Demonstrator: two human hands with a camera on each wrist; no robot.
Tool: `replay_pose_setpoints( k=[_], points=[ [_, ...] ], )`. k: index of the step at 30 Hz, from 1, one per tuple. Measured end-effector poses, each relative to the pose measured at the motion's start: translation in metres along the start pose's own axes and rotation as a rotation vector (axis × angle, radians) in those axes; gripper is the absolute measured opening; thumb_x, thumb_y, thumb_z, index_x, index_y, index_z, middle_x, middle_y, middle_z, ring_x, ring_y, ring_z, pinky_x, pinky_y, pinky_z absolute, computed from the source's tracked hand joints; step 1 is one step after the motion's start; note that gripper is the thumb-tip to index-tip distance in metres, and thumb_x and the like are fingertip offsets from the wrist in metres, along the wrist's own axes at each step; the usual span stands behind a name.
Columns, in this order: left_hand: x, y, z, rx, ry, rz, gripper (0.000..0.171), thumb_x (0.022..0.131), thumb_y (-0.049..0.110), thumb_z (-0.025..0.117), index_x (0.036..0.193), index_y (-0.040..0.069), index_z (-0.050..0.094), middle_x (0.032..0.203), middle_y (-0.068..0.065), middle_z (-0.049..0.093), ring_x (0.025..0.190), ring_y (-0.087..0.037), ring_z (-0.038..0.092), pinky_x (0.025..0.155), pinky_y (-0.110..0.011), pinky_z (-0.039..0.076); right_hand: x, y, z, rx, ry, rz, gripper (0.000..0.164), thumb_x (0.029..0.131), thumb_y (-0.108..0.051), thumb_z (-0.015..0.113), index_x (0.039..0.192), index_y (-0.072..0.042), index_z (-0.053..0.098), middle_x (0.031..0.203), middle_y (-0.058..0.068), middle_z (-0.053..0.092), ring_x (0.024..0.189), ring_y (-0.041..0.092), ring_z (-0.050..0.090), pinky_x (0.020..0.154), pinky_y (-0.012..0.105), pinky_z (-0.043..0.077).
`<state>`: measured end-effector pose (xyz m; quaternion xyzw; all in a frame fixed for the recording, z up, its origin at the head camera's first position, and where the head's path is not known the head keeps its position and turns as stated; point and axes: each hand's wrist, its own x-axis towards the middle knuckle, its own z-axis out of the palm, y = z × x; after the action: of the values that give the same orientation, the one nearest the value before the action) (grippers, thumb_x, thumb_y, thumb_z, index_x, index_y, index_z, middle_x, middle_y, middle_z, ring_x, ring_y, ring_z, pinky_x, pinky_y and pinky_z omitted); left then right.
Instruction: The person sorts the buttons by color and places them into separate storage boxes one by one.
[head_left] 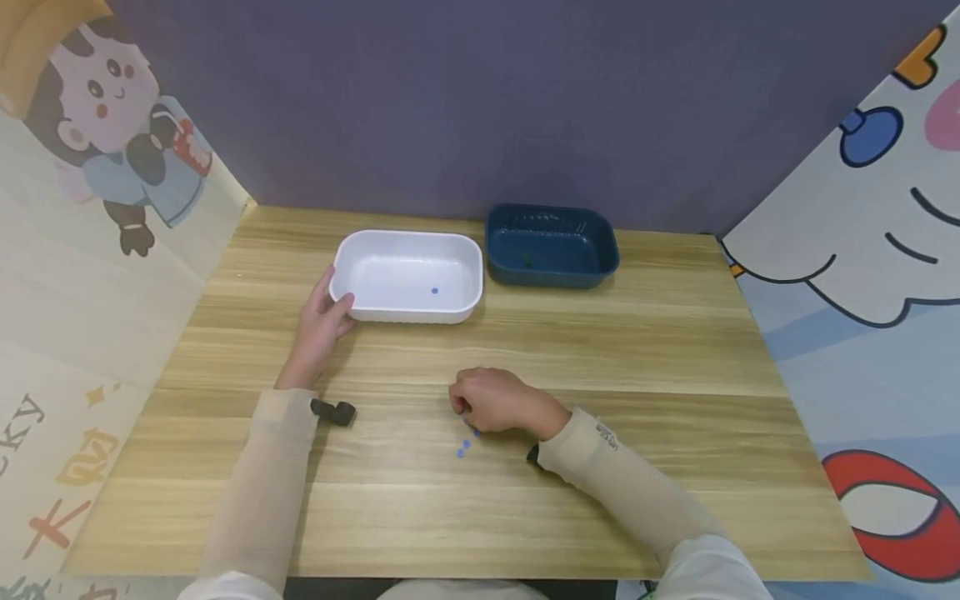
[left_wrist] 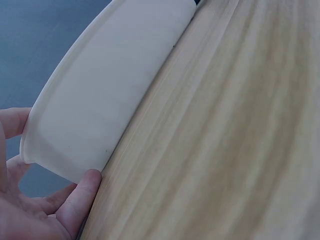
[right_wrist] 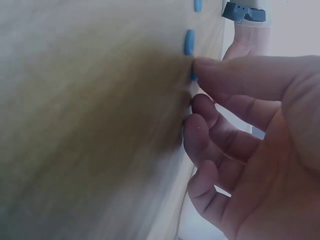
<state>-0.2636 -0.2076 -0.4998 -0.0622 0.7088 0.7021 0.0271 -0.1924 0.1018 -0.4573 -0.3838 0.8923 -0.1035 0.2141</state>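
Blue discs [head_left: 461, 453] lie on the table [head_left: 675, 375] right by the fingertips of my right hand [head_left: 495, 400], just on the near side of them. Together they form a short slanting row, and that row's long axis is what I judge counts most: from the right fingertips it runs back toward the wearer and a little leftward. Each disc looks round from above and thin edge-on in the right wrist view, so I read them as lying flat.

My right hand is much the nearer one; its fingers are curled and the thumb tip meets one disc at the tabletop. Whether that disc is actually pinched, I cannot tell.

My left hand [head_left: 318, 329] is well apart, farther forward and to the left. It grips the near left corner of the white tray [head_left: 406, 317], thumb on one side of the corner and fingers on the other. The tray stretches rightward from that hand, its long side across, ahead of the right hand and somewhat left of it. One lone disc [head_left: 435, 291] sits inside, toward the end away from the left hand. Just beside the tray, ahead and to the right of the right hand, stands a dark blue tray [head_left: 551, 277].
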Motion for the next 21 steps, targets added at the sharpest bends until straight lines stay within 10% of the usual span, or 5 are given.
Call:
replay_pose_setpoints(
  k=[21],
  points=[
    [-0.0016, 0.0016, -0.0013, 0.001, -0.012, -0.006, 0.073, 0.105, 0.028, 0.056, 0.163, 0.034, 0.012, 0.166, -0.019, 0.015, 0.143, -0.039, 0.037, 0.105, -0.041, 0.046, -0.0002, 0.0074, 0.0054, 0.162, 0.023, -0.075, 0.021, 0.087, -0.002, 0.067, 0.079, -0.02, 0.063, 0.069, -0.012, 0.055, 0.064, 0.006, 0.049, 0.06, 0.02, 0.043]
  ],
)
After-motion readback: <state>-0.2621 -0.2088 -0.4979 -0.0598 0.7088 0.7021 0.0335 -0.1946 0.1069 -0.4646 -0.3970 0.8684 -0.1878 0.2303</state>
